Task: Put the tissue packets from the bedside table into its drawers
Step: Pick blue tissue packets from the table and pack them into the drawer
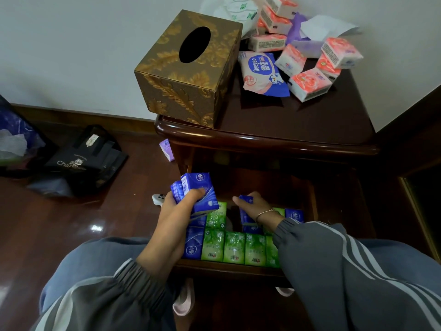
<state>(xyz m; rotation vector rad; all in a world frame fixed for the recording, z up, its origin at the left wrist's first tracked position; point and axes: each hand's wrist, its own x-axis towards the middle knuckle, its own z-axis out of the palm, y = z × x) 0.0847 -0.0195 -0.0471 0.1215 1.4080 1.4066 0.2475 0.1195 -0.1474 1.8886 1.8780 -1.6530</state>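
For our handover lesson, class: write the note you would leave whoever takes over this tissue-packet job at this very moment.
Left hand: grips a few blue packets above the open drawer, left side.
Right hand: fingers hold a single blue packet upright, down in the drawer.
Done: green packets and other blue ones stand in rows in the drawer.
Left: seat the held packets, then bring the pink packets and the wipes pack from the table top.

The table (274,137) was dark wood, polished glossy, like the floor (59,223). Tissue packets (235,247) wore shiny plastic film. The tissue box (181,75) looked matt, perhaps textured fabric.
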